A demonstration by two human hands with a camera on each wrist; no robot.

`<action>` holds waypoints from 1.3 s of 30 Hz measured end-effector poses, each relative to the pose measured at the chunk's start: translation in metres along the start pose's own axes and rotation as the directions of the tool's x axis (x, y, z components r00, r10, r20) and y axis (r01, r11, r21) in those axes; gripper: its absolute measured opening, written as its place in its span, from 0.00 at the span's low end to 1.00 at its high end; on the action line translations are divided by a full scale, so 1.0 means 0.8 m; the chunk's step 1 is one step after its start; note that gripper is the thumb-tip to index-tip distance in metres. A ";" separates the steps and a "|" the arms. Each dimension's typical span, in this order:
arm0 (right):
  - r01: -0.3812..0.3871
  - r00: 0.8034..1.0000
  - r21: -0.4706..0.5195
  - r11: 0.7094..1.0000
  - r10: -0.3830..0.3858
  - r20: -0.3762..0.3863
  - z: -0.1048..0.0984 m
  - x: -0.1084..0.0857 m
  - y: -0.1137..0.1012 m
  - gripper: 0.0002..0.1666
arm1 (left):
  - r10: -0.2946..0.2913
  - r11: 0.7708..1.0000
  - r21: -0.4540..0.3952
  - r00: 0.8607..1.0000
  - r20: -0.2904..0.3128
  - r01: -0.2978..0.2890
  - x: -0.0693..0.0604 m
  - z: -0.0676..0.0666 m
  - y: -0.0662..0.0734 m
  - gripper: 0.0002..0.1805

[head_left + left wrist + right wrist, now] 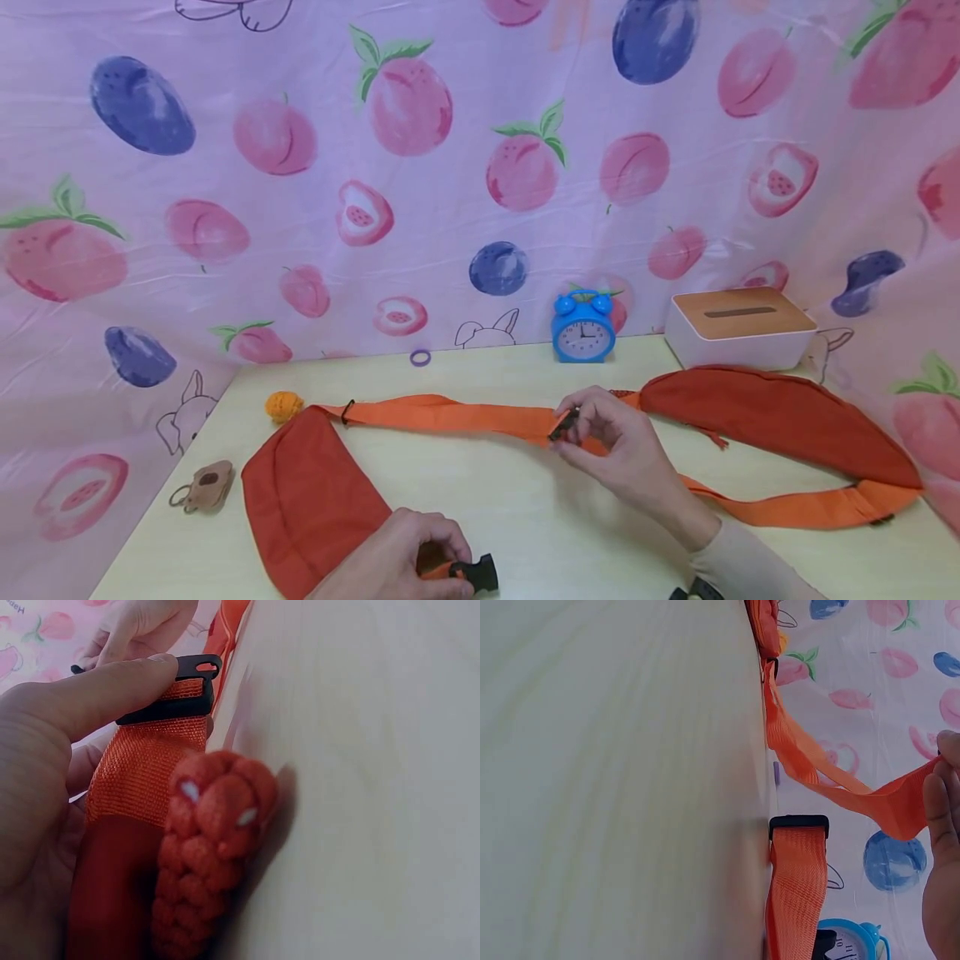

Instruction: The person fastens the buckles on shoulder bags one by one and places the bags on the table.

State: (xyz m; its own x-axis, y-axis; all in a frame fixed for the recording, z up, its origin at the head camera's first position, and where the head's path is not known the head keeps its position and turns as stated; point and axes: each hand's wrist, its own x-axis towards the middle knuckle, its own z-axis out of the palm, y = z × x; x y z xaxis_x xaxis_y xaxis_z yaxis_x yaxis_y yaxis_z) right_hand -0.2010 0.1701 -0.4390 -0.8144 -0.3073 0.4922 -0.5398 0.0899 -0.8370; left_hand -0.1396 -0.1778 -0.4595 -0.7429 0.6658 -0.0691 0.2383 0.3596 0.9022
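Between six and seven o'clock in the head view, the left grip (pixel 401 550) held a black buckle (pixel 480 572) beside a red bag (pixel 300 492) on the bench (pixel 525 500); toward four-thirty, the right grip (pixel 618 446) pinched a buckle end (pixel 562 423) by an orange strap (pixel 465 417). A second strap (pixel 810 512) passed close behind, perhaps inviting a tangle. In the left wrist view, a braided cord (pixel 210 847) near seven might have snagged. In the right wrist view, loose folds toward three could have twisted the strap, misaligning both ends.
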 end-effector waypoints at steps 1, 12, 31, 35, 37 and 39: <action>0.010 1.000 -0.001 1.000 -0.010 -0.005 0.000 0.000 -0.001 0.20 | 0.000 1.000 0.001 1.000 0.000 0.000 0.000 0.000 0.000 0.06; 0.060 0.987 -0.082 0.995 -0.072 -0.144 -0.012 0.005 -0.018 0.22 | -0.060 0.998 0.006 0.998 0.002 0.060 -0.001 -0.002 0.001 0.05; 0.001 0.973 -0.226 0.974 -0.053 -0.225 -0.023 0.007 -0.013 0.20 | -0.105 0.993 0.048 0.994 -0.005 0.105 0.000 -0.002 0.003 0.06; 0.001 0.960 -0.202 0.979 -0.057 -0.273 -0.023 0.006 -0.010 0.16 | -0.094 0.994 0.059 0.996 -0.010 0.094 0.000 -0.002 0.002 0.06; -0.006 0.956 -0.195 0.981 -0.051 -0.289 -0.024 0.006 -0.009 0.15 | -0.086 0.994 0.064 0.996 -0.011 0.087 0.000 -0.002 0.002 0.06; -0.010 0.956 -0.192 0.981 -0.047 -0.289 -0.024 0.005 -0.009 0.15 | -0.088 0.994 0.064 0.996 -0.011 0.088 0.000 -0.002 0.002 0.07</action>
State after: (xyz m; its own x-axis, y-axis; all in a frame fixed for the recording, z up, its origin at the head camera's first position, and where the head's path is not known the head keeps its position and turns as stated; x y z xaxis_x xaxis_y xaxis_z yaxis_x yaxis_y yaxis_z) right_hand -0.2044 0.1863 -0.4263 -0.8147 -0.0240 0.5794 -0.5628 0.2735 -0.7800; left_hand -0.1401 -0.1785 -0.4573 -0.7679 0.6244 -0.1431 0.2116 0.4581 0.8634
